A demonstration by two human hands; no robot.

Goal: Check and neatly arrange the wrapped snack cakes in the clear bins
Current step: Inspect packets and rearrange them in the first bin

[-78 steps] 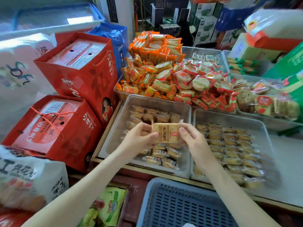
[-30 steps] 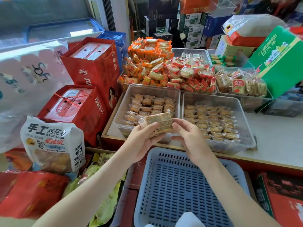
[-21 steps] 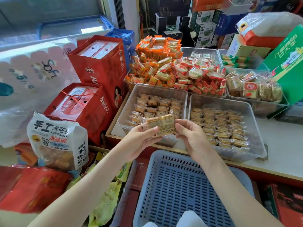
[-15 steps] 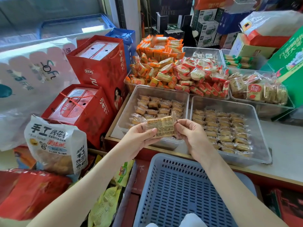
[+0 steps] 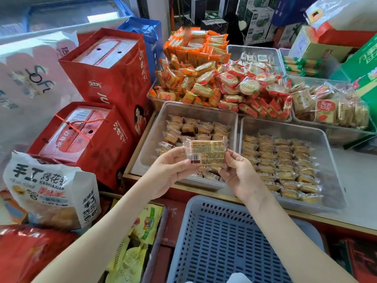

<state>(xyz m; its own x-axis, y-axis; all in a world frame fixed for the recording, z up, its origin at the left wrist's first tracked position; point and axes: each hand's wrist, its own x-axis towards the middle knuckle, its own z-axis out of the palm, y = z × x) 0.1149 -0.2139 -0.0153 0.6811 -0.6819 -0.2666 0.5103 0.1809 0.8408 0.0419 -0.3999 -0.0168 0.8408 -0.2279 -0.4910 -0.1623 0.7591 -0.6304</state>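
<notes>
Two red gift boxes (image 5: pixel 98 103) stand at the far left of my view, with a white snack bag (image 5: pixel 51 190) lying in front of them. Moving right, my left hand (image 5: pixel 171 170) pinches the left edge of one wrapped snack cake (image 5: pixel 205 152) between thumb and fingers, closed on the wrapper. The cake is held flat in the air above the near part of the left clear bin (image 5: pixel 151 144), its printed label and barcode facing me. My right hand (image 5: pixel 238 172) grips the cake's right edge the same way, fingers closed on it. Below both hands sits a blue perforated basket (image 5: pixel 224 242). Further right, the right clear bin (image 5: pixel 334 180) holds rows of the same cakes, packed side by side, and loose red and orange snacks (image 5: pixel 214 82) are heaped behind both bins
</notes>
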